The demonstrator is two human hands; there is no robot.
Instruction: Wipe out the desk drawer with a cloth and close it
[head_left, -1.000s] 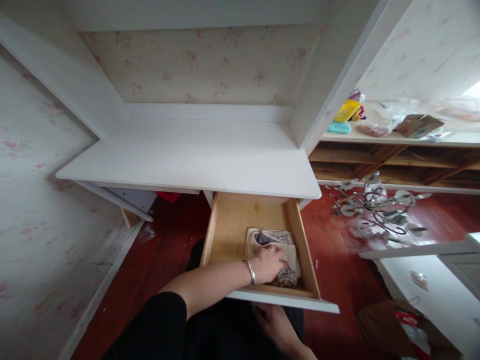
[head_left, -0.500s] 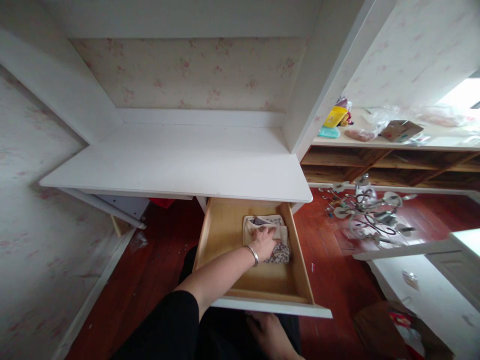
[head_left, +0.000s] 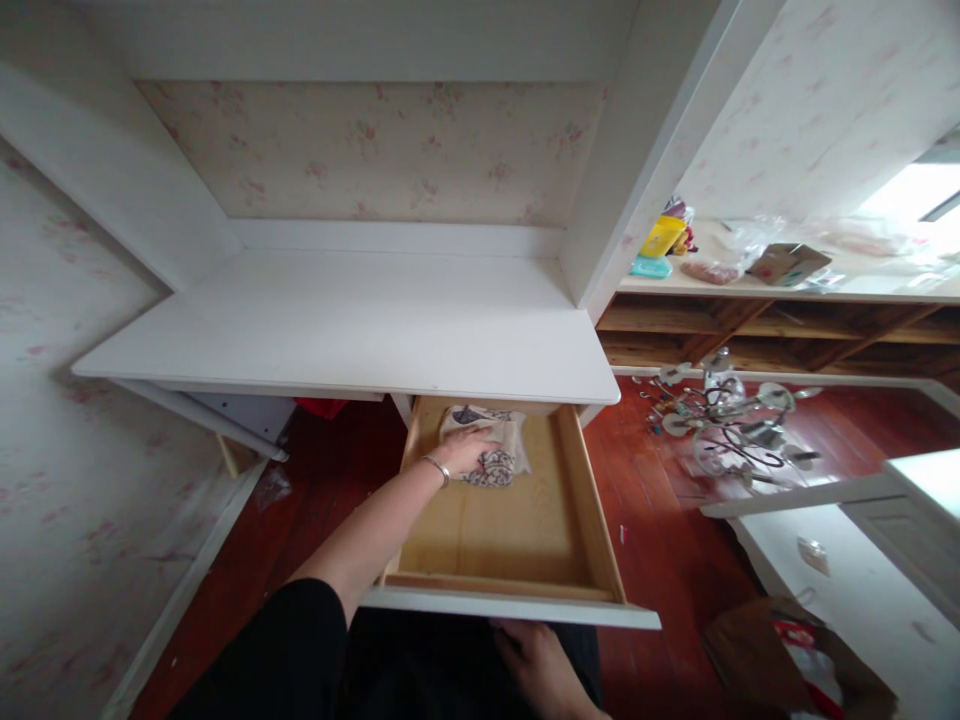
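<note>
Shifted: folded patterned cloth (head_left: 487,446), from the drawer's front right to its back left corner, half under the desktop (head_left: 360,330). Left hand (head_left: 469,448) lies flat on it, fingers spread, pressing rather than pinching. Right hand (head_left: 536,665) sits below the drawer (head_left: 577,500) front; its grip is probably loose, partly hidden.

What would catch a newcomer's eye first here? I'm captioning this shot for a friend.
The open wooden drawer under the white desk, where the left hand presses a patterned cloth into its far left corner. Next, the chandelier lying on the red floor to the right.
</note>
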